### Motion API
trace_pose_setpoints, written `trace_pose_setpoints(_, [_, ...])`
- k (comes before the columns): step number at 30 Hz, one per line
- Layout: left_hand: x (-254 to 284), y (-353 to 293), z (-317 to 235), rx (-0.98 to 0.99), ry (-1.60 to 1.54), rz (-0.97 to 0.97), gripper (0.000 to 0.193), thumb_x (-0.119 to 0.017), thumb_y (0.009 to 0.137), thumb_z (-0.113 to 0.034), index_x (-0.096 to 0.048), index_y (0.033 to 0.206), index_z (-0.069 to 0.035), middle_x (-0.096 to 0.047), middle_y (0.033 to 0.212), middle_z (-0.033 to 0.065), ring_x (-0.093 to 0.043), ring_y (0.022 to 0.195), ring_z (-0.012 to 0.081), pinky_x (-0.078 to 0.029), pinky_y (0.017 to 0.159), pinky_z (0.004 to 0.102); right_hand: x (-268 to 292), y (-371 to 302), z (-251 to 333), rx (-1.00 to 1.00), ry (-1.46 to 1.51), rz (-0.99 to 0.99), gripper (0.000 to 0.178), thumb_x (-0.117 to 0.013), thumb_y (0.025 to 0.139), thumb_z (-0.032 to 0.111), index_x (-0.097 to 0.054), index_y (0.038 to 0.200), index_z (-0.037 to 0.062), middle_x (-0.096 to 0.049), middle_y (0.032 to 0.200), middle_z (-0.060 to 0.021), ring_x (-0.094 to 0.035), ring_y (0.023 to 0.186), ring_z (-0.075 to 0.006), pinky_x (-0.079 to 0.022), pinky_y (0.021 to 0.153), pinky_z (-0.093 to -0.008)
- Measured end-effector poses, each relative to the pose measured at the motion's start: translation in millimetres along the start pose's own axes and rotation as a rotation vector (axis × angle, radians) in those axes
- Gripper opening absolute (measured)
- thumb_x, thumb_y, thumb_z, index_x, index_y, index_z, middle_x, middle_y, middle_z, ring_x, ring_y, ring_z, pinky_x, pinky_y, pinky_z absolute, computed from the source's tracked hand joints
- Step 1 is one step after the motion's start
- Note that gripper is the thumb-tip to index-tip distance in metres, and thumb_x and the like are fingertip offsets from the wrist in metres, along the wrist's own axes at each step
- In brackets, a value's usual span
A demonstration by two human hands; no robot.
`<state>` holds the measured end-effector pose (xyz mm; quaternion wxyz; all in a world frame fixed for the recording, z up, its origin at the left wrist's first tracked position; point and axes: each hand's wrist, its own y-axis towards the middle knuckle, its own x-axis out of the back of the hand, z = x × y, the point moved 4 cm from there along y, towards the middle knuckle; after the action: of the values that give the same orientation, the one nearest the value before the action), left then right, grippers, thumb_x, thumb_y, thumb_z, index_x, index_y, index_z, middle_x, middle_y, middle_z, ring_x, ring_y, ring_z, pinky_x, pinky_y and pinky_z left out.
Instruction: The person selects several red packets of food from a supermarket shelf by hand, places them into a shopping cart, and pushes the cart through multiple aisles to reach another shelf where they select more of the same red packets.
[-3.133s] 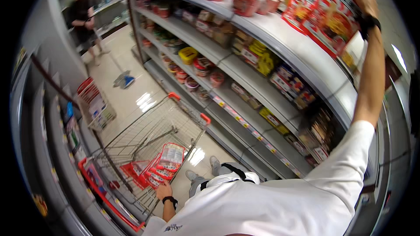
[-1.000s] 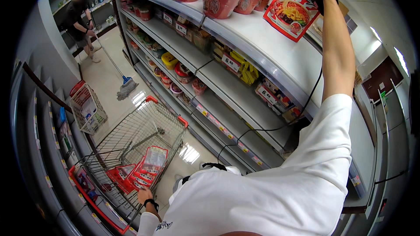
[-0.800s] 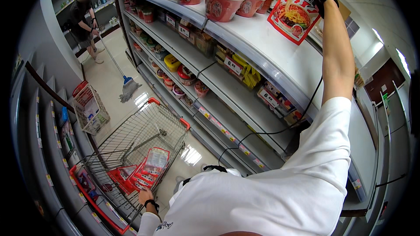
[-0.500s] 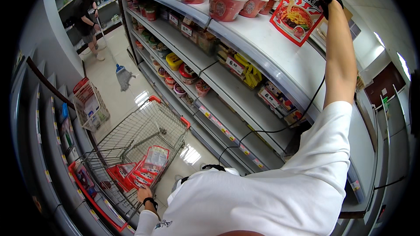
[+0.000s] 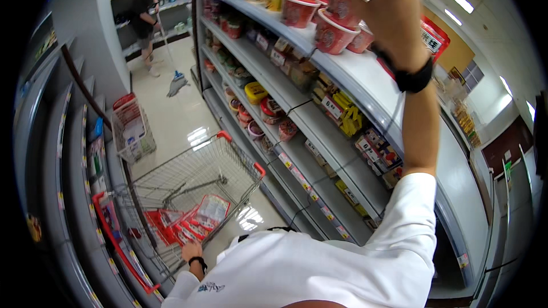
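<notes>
Since the earlier frame, the right hand (image 5: 394, 17) has come off the upper edge of the red noodle pouch (image 5: 435, 40) and swung nearer and to the left, so that it now covers part of the stacked red noodle bowls (image 5: 335, 34); the pouch is partly hidden at the far right of the wrist, by the top shelf (image 5: 374, 65), away from the fingertips. The right fingers are bent inward at the far edge of the view, in front of the bowls, and I cannot tell whether they hold or touch anything. A black wristband (image 5: 416, 80) circles that wrist. The left hand (image 5: 192, 250) is low at the near side of the wire shopping cart (image 5: 224, 136), its fingers at the near ends of the red packets (image 5: 188, 225) that lie overlapping inside, one with its pale back (image 5: 212, 211) turned up; whether the fingers grip a packet or only rest there cannot be made out. The packets spread far and to the left and right of those fingertips. The cart's red handle (image 5: 116, 249) is left of this hand. Farther along the shelving, a yellow tub (image 5: 255, 92) sits on a lower shelf among lidded bowls; on the far left a shopping basket (image 5: 134, 137) stands on the floor, and beyond it a person in dark clothes (image 5: 144, 14) holds a mop (image 5: 178, 84)
</notes>
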<state>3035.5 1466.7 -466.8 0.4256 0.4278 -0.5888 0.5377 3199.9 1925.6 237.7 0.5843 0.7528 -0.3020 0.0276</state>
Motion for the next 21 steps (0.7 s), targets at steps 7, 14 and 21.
trace_pose_setpoints(7, [5.7,2.6,-3.6,-0.059,-0.078,0.188,0.053,-0.042,0.089,-0.049,-0.071,0.098,-0.006,-0.07,0.099,0.021,-0.068,0.091,0.0358,-0.054,0.079,0.0482,-165.9,-85.6,147.2,0.002,0.398,0.335,0.024,-0.069,0.083,0.031,-0.065,0.08,0.0075,-0.063,0.075,-0.0101,-0.063,0.068,-0.032,-0.05,0.061,-0.041])
trace_pose_setpoints(14, [-12.5,8.2,3.4,-0.082,-0.166,0.091,0.066,-0.046,0.085,-0.066,-0.074,0.083,-0.006,-0.071,0.085,0.0184,-0.07,0.083,0.0347,-0.054,0.068,0.0475,-319.4,-164.5,321.1,-0.11,0.667,0.946,0.033,-0.065,0.086,0.04,-0.07,0.091,0.0083,-0.069,0.079,-0.0144,-0.067,0.081,-0.0352,-0.053,0.07,-0.0444])
trace_pose_setpoints(21, [0.7,-3.0,-0.3,-0.038,-0.237,-0.025,0.039,-0.056,0.083,-0.044,-0.07,0.087,-0.008,-0.069,0.095,0.0183,-0.064,0.095,0.0349,-0.055,0.067,0.0485,-431.4,-316.4,488.3,0.051,0.804,1.45,0.038,-0.068,0.082,0.042,-0.072,0.099,0.009,-0.07,0.095,-0.0193,-0.067,0.094,-0.0366,-0.052,0.083,-0.046])
